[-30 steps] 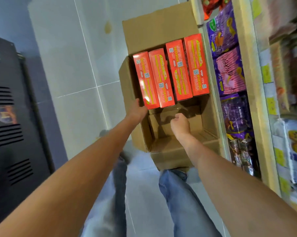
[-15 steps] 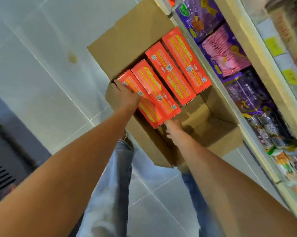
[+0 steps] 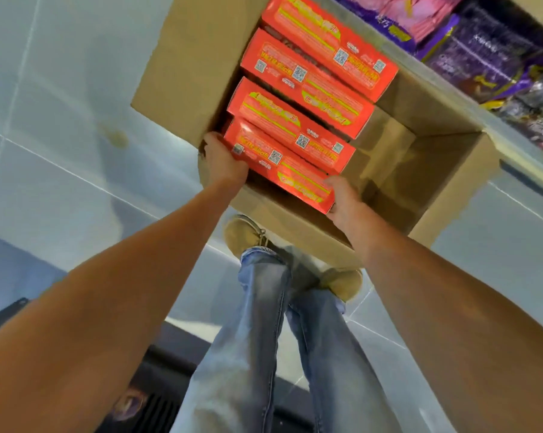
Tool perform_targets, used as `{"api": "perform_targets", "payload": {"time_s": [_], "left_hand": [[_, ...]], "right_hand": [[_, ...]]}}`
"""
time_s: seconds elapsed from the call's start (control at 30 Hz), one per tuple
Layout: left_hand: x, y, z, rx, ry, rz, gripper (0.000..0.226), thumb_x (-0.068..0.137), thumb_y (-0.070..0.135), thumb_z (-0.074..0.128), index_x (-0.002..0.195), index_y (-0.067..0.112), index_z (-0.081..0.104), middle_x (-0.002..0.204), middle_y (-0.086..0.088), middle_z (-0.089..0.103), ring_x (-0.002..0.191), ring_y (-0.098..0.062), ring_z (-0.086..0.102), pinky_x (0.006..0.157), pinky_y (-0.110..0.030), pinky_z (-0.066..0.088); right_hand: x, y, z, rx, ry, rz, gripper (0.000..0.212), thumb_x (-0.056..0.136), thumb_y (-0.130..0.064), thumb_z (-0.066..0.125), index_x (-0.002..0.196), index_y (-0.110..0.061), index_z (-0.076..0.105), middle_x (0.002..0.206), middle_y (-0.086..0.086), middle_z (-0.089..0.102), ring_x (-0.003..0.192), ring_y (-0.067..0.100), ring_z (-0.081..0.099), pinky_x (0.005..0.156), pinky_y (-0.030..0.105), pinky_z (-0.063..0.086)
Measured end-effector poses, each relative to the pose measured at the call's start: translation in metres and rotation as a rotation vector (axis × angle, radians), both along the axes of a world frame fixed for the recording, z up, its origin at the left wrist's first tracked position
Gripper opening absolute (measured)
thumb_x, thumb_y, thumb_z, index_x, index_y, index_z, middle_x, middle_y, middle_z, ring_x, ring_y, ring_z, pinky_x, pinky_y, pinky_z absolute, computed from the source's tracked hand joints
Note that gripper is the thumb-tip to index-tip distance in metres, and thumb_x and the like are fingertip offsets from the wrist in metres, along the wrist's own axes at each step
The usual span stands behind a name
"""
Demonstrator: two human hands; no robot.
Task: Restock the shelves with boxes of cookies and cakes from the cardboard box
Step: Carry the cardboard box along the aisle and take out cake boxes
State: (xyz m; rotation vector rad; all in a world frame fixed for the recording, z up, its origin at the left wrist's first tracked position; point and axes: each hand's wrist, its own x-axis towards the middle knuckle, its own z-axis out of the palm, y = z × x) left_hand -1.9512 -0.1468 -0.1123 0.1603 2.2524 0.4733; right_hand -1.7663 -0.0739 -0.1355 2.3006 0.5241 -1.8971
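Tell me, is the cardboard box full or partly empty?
Partly empty. Four red boxes fill one side of the cardboard box; the other side shows bare cardboard.

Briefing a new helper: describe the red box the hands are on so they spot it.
Find the open cardboard box at the person's feet; red boxes lie in a row inside. Yours is the nearest red box, the only one with the left hand and right hand gripping its ends.
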Motion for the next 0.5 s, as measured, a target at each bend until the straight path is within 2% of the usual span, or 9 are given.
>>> {"api": "perform_targets", "payload": {"time_s": [0.07,0.1,0.17,0.23,0.3,0.33,0.4,0.43,0.5], "left_hand": [[0.014,-0.001,0.013,0.058,-0.001,-0.083,0.046,0.081,-0.004,0.045,0.126,0.002,0.035,0.104,0.001,0.041,0.094,-0.013,0.039,0.083,-0.011,0.03],[0.021,-0.001,0.022,0.083,0.028,-0.13,0.043,0.086,-0.003,0.047,0.128,0.0,0.034,0.105,0.001,0.041,0.092,-0.009,0.035,0.075,-0.006,0.026],[0.035,-0.004,0.038,0.139,0.059,-0.172,0.043,0.089,0.003,0.054,0.128,0.0,0.037,0.112,-0.002,0.046,0.092,-0.004,0.033,0.074,0.003,0.024],[0.039,-0.003,0.049,0.144,0.047,-0.167,0.049,0.084,0.016,0.066,0.125,0.002,0.044,0.116,-0.002,0.051,0.1,-0.006,0.042,0.08,0.008,0.024],[0.049,0.0,0.07,0.142,0.044,-0.177,0.056,0.071,0.041,0.07,0.114,0.008,0.056,0.114,-0.007,0.061,0.105,-0.019,0.057,0.098,-0.02,0.042],[0.054,0.003,0.08,0.139,0.048,-0.183,0.056,0.067,0.047,0.07,0.108,0.009,0.06,0.11,-0.008,0.065,0.101,-0.022,0.061,0.093,-0.032,0.048],[0.062,0.008,0.099,0.139,0.034,-0.178,0.047,0.072,0.045,0.072,0.103,0.01,0.064,0.104,-0.006,0.068,0.091,-0.02,0.064,0.085,-0.035,0.052],[0.07,0.012,0.12,0.161,0.037,-0.172,0.045,0.074,0.043,0.073,0.103,0.009,0.065,0.103,-0.005,0.068,0.09,-0.02,0.064,0.084,-0.034,0.052],[0.081,0.019,0.148,0.174,0.009,-0.146,0.044,0.078,0.041,0.071,0.104,0.007,0.064,0.104,-0.006,0.069,0.092,-0.022,0.066,0.083,-0.033,0.052]], "right_hand": [[0.013,-0.003,0.021,0.0,-0.011,-0.035,0.031,0.088,-0.029,0.056,0.115,-0.013,0.056,0.104,0.007,0.067,0.085,0.022,0.068,0.062,0.034,0.051],[0.022,-0.004,0.026,0.022,-0.019,-0.046,0.024,0.092,-0.031,0.053,0.11,-0.014,0.056,0.103,0.006,0.065,0.081,0.019,0.065,0.06,0.028,0.045],[0.043,-0.004,0.038,0.089,-0.039,-0.061,0.02,0.095,-0.033,0.05,0.105,-0.017,0.055,0.108,0.009,0.061,0.089,0.022,0.06,0.077,0.03,0.048],[0.056,0.001,0.053,0.117,-0.014,-0.028,0.031,0.092,-0.036,0.053,0.113,-0.014,0.06,0.117,0.013,0.062,0.102,0.028,0.061,0.092,0.037,0.05],[0.082,0.007,0.056,0.151,-0.003,-0.039,0.053,0.072,-0.047,0.066,0.113,-0.013,0.064,0.111,0.01,0.069,0.093,0.028,0.067,0.087,0.038,0.054],[0.107,0.011,0.029,0.187,-0.004,-0.051,0.064,0.059,-0.052,0.07,0.109,-0.013,0.067,0.106,0.009,0.071,0.089,0.028,0.068,0.088,0.041,0.055],[0.13,0.017,0.026,0.255,0.022,-0.097,0.071,0.048,-0.054,0.072,0.105,-0.012,0.068,0.098,0.009,0.074,0.087,0.029,0.07,0.092,0.046,0.054],[0.133,0.022,0.062,0.291,0.033,-0.152,0.067,0.053,-0.052,0.073,0.105,-0.01,0.067,0.097,0.008,0.073,0.086,0.028,0.07,0.091,0.042,0.054],[0.12,0.03,0.156,0.381,0.008,-0.162,0.042,0.079,-0.037,0.066,0.109,-0.008,0.062,0.096,0.004,0.066,0.073,0.016,0.063,0.072,0.017,0.053]]}}
